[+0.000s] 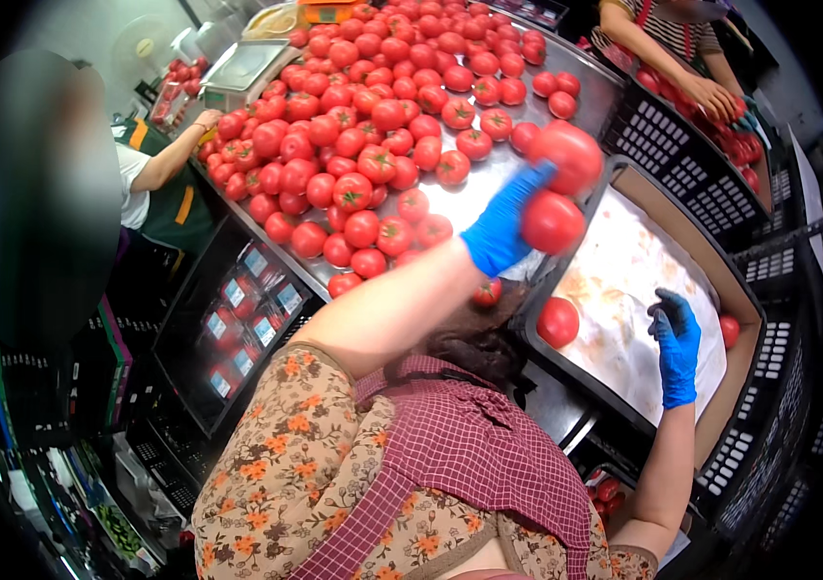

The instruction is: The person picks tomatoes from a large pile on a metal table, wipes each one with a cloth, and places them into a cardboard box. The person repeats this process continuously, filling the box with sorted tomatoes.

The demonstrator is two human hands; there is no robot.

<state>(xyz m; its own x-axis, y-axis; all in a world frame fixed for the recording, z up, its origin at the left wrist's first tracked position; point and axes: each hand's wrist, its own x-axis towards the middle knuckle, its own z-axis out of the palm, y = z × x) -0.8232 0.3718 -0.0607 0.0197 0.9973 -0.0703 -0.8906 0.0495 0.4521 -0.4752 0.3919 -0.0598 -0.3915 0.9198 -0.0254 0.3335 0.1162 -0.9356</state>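
Observation:
My left hand [506,221], in a blue glove, is raised at the near left corner of a black crate. Two tomatoes are at its fingers: a blurred upper tomato [567,156] and a lower tomato [554,222]. Over the crate's stained white paper liner [622,246] is my right hand [676,348], gloved in blue with dark fingertips, thumb and fingers apart and nothing in them. Inside the black crate [734,428], one tomato [558,322] lies by the left wall and another tomato [729,331] by the right wall, partly hidden. Brown cardboard lines its sides.
A large heap of tomatoes [353,123] covers much of a metal table [589,80]. Packed, labelled trays sit in a black crate [197,348] at left. A scale [248,69] stands behind. Co-workers are at left and upper right; one person's hand [709,94] reaches into another tomato crate [662,145].

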